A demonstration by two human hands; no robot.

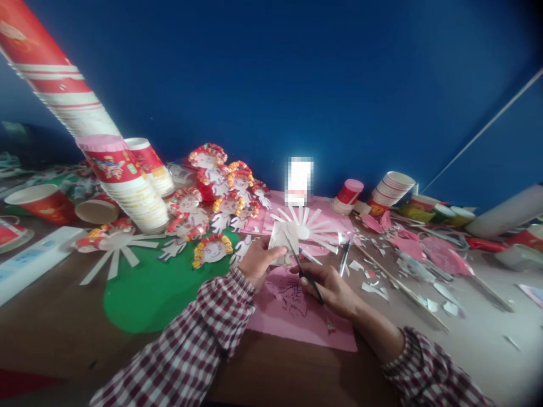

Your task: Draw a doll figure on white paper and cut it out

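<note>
My left hand [259, 261] grips a small white piece of paper [280, 236] with a drawn figure outline on it, thumb on its face. In my right hand [333, 285] is a pair of scissors [306, 274] with black handles, its blades reaching up against the right side of the paper. Beneath both hands lies a pink sheet [271, 316] with dark handwriting. Just beyond the paper sits a white cup cut into spread strips [303, 230]. A pen [344, 257] rests to the right of my right hand.
Decorated paper-cup dolls [212, 249] crowd a green sheet [139, 299] on the left. A tall leaning stack of red cups [108, 158] rises behind. Paper scraps [375, 288], a thin stick [403, 288] and pink pieces [441, 254] litter the right. More cups [390, 192] stand near the blue wall [237, 73].
</note>
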